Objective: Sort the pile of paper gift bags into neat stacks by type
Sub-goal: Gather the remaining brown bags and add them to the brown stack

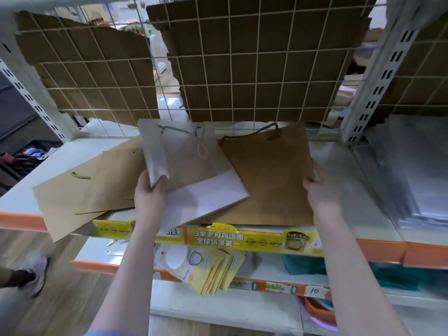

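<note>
Holding two bags at once, I risk a slide: the white bag [194, 180] lies tilted across the brown bag [269, 180], its corner past the front edge of the shelf [344, 170], and a careless pull could send it to the floor. At nine o'clock the loose brown bags [80, 190] already overhang the shelf lip, and a nudge from my left arm could tip them off.

My left grip [150, 192] is curled round the white bag's near edge at seven o'clock, thumb on top. My right grip [317, 190] pinches the brown bag's right edge at three o'clock, fingers tucked behind the paper. Both bags rest mid-shelf, white one uppermost, handles toward twelve.
</note>
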Demonstrator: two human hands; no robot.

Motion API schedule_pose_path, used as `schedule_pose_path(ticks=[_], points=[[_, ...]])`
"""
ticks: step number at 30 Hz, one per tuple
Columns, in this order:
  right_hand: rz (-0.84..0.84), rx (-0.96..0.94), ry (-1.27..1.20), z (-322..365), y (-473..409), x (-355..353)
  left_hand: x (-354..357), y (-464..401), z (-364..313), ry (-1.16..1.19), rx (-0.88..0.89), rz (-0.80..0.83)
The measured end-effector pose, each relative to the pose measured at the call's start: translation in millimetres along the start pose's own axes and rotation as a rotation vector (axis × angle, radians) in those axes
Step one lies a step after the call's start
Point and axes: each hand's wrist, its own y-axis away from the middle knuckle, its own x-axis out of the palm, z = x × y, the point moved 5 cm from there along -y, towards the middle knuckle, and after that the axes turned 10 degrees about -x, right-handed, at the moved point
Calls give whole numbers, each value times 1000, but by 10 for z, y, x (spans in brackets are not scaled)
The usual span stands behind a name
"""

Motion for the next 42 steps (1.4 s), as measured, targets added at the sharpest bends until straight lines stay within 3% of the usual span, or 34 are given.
schedule_pose_path(ticks=[9,18,23,30,35,42], points=[[-374,-166,18,272,518,-948,-49,579,-79,151,113,185],[-462,-169,3,304,820,-1931,220,1143,-219,162,124,245],[-500,-167,-3,188,697,-2593,798,1483,-424,170,154,292],[-501,-158,-8,-134,-8,-3940,2190,2086,-601,165,118,306],[-466,-132,-9,-269,-507,-4735,3045,2557,-596,185,-35,321],[-447,-83,-39,-458,-1030,-5235,3594,2625,-705,87,-41,344]])
